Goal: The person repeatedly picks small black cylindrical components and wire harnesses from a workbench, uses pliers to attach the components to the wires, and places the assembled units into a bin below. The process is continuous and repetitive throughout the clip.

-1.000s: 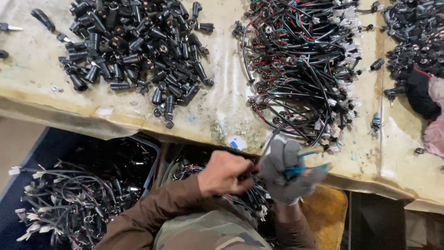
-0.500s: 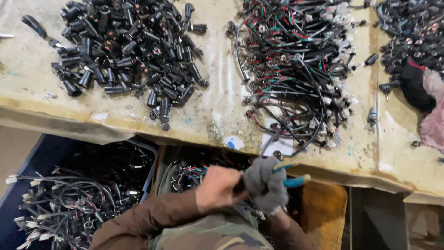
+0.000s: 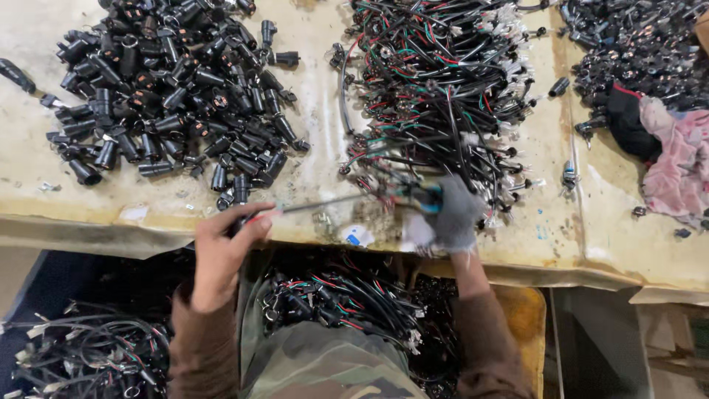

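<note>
So my bare left hand [image 3: 221, 255] is pinched tight on one end of a black cable [image 3: 325, 205], and my gloved right hand [image 3: 452, 214] is clamped on a blue-handled tool [image 3: 422, 196] at the other end, so the cable's stretched between them along the table edge [image 3: 148, 222]. Just past my left hand sits a heap of black connectors [image 3: 170, 89], a tangle of wired leads [image 3: 436, 81] is right behind my right, and a pink rag [image 3: 676, 159] lies well off to that side.
</note>
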